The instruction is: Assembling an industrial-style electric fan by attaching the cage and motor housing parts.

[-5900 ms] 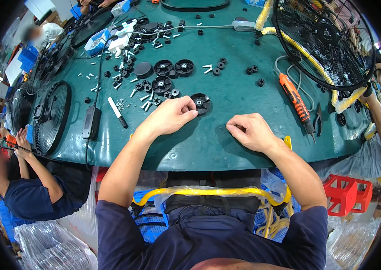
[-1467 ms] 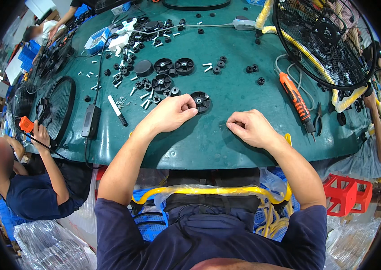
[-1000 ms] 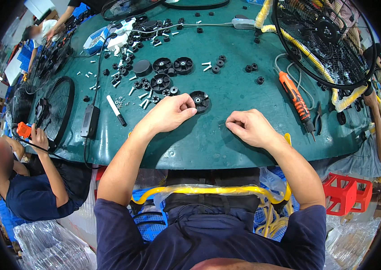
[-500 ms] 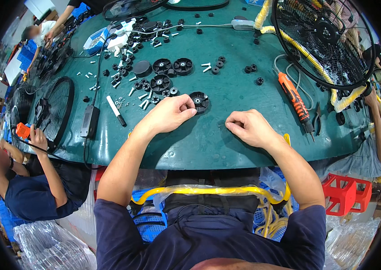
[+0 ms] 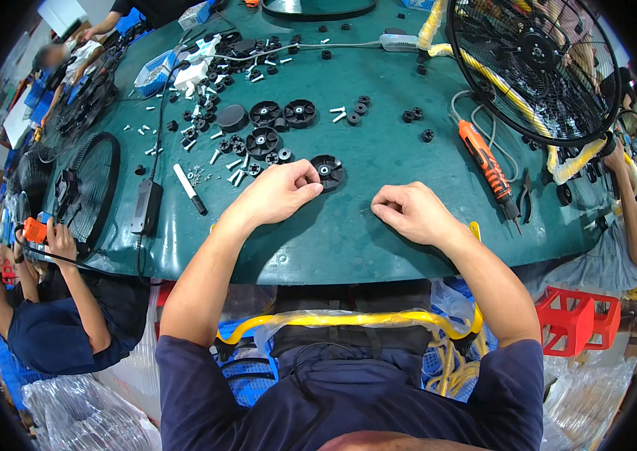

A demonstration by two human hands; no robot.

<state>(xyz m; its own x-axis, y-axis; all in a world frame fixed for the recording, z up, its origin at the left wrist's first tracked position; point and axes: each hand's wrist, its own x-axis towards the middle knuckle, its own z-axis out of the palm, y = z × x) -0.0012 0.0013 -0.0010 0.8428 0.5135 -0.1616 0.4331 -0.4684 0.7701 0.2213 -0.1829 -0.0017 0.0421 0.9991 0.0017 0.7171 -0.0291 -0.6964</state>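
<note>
My left hand (image 5: pixel 282 192) rests on the green table, fingers curled in and thumb against the index finger. Its fingertips are beside the rim of a black, round, ribbed plastic knob (image 5: pixel 327 174) with a metal centre, which lies flat. My right hand (image 5: pixel 413 213) is apart to the right, also loosely closed on the tabletop, with nothing showing in it. Left of the knob lie similar round black parts (image 5: pixel 262 142), a smooth black disc (image 5: pixel 233 117) and white screws (image 5: pixel 236 177).
An orange electric screwdriver (image 5: pixel 487 167) and black-handled pliers (image 5: pixel 525 200) lie to the right. Behind them stands a black fan guard (image 5: pixel 536 68). A white marker (image 5: pixel 190 188) and a black power adapter (image 5: pixel 146 207) lie left. A co-worker's hand (image 5: pixel 61 242) holds an orange tool.
The view has shifted slightly; both my hands and the knob keep their places. A black fan guard at the far left edge is gone, revealing a blue box. The left co-worker's hand moved slightly.
</note>
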